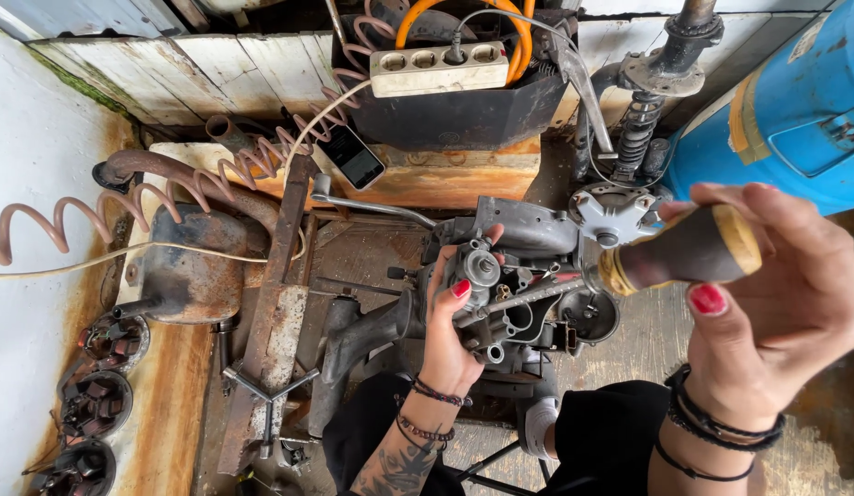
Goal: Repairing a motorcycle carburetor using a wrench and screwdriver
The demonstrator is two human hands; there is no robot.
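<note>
Rusty bench [169,404] (cluttered): left hand [450,340] clasps carburettor [486,285], right hand [776,303] grips screwdriver [675,253].

The carburettor [500,294] sits mid-scene, the screwdriver [666,257] reaching it from the right. Far behind lies a power strip [439,69] on a box [445,119]; a phone [351,156] lies left of that, a barrel [785,110] far right.

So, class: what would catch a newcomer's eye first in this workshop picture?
At centre, the left hand grips a grey metal carburettor. The right hand, near the right edge, holds a screwdriver by its dark, yellow-banded handle, the shaft reaching into the carburettor. Behind, a white power strip sits under orange cable, and a blue drum fills the top right corner.
</note>
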